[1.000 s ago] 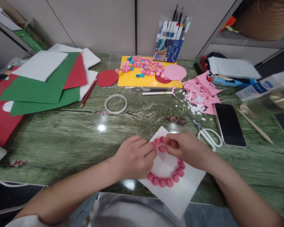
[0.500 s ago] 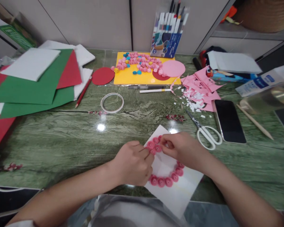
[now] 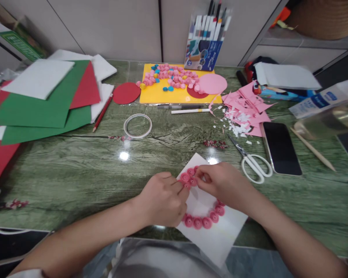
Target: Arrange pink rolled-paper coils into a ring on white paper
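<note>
A white sheet of card lies at an angle by the table's front edge and carries a ring of pink coiled-paper rosettes. My left hand rests closed over the ring's left side, fingers curled against the rosettes; its fingertips are partly hidden. From the right, my right hand reaches over the card, thumb and forefinger pinched at a small rosette in the upper part of the ring. My hands cover some of the rosettes on both sides.
White-handled scissors and a phone lie to the right, below pink paper scraps. A tape roll lies mid-table. Behind it, a yellow sheet bears many small paper coils. Coloured sheets are stacked at left.
Almost nothing differs. My right hand and the card have shifted very slightly; both hands stay at the same rosettes.
</note>
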`<state>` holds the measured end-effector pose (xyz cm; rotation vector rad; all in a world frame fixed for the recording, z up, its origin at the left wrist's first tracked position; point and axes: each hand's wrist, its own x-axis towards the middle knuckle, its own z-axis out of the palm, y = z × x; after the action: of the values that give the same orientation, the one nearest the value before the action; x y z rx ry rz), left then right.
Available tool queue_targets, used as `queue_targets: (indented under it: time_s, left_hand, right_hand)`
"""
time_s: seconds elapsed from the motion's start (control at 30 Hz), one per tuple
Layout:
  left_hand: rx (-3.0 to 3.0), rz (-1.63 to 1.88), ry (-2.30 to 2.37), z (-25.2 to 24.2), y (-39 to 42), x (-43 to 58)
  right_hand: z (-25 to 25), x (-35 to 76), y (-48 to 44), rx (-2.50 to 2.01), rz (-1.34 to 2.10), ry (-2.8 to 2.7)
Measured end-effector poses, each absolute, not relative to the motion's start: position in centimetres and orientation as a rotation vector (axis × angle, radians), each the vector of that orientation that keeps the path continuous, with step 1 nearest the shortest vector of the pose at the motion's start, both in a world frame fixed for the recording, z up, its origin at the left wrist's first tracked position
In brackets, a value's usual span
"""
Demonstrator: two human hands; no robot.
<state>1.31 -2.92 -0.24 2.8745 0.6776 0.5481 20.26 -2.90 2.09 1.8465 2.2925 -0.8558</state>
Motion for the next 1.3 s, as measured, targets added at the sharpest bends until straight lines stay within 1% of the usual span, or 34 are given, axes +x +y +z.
queue_targets:
  time_s: [0.27,0.43,0.57,0.97,1.03,1.13,1.2,1.3]
  left_hand:
    - [2.915,0.622,0.686,-0.1,-2.6,1.3]
    - [2.942,0.555,0.688,-0.1,-2.7,1.3]
    - [2.931,0.51,0.703,-0.2,-2.9,1.3]
    - [2.91,0.524,0.775,-0.3,-2.4,1.4]
    - [2.894,0.491,0.856,-0.2,-2.1,1.4]
    - [2.84,0.343,0.936,0.1,-1.6,1.4]
    - [2.807,0.27,0.919,0.1,-1.5,1.5]
    - [2.804,0.266,0.862,-0.1,-1.4,1.5]
  right_hand:
    - [2.3,19.9,-3.1,1.865,-0.745,2.28]
    - [2.3,19.9,-3.1,1.88,-0.761,2.265]
    - [2.1,20.0,-3.2,1.865,-0.712,2.287]
    - [2.0,19.9,-3.5,1.871,-0.639,2.305]
    - [2.0,20.0,-3.5,1.865,-0.631,2.318]
    - [2.2,20.2,-3.4,1.865,-0.641,2.342]
    - [2.3,20.3,-3.2,1.879,-0.667,2.331]
    - [2.4,20.4,-3.1,1.9,-0.688,2.297]
